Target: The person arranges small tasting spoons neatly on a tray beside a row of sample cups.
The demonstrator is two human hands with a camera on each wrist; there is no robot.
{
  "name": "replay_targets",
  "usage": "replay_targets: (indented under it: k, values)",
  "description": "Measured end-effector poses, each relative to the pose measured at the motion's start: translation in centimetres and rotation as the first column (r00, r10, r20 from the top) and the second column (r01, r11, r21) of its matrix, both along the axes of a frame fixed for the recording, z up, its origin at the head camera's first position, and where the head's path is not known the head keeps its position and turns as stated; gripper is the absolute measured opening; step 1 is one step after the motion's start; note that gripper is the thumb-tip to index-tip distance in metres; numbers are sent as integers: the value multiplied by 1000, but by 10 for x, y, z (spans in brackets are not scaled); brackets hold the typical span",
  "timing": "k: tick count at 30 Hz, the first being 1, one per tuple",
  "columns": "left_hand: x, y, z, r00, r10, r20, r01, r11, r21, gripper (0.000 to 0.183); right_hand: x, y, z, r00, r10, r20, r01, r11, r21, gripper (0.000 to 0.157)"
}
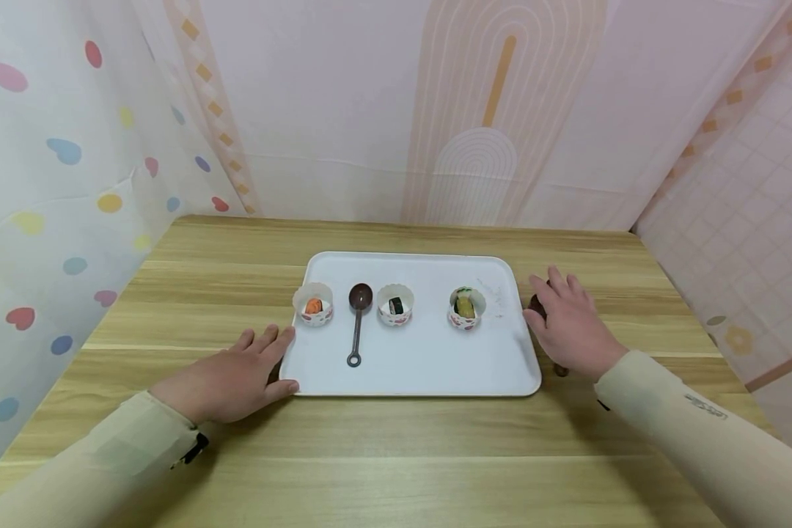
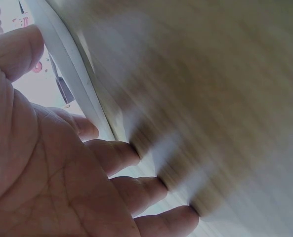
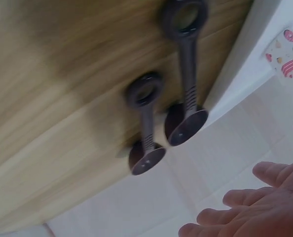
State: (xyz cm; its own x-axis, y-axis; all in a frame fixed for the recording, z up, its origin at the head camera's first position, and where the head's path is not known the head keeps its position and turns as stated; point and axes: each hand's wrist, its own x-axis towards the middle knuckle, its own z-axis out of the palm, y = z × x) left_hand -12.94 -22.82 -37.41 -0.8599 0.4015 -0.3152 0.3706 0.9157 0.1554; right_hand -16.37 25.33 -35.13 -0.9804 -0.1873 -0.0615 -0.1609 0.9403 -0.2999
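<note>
At the left edge of a white tray [image 1: 402, 370], my left hand [image 1: 231, 378] has its fingers extended on the table and its thumb at the rim. In the left wrist view, the fingertips [image 2: 126, 150] lie beside the tray's rim [image 2: 77, 64]. Just right of the tray, my right hand [image 1: 576, 330] is spread over two brown measuring spoons, largely hidden from the head view. The right wrist view shows a longer spoon [image 3: 188, 69] and a shorter spoon [image 3: 147, 121] side by side, away from the fingers. Another brown measuring spoon [image 1: 358, 323] lies on the tray.
Three patterned paper cups stand on the tray: the left cup [image 1: 313, 317] has an orange-topped sushi piece, the middle cup [image 1: 396, 317] a dark-wrapped piece, the right cup [image 1: 466, 323] a yellowish one. The wooden table [image 1: 396, 447] meets curtains [image 1: 343, 110] at the back.
</note>
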Motion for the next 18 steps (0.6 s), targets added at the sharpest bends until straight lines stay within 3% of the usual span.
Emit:
replay_targets:
  k: [18]
  values:
    - [-1,0,-1,1000,2,1,-2,1000,1,94,3,33,-4,1000,-15,7,14,995,96,61]
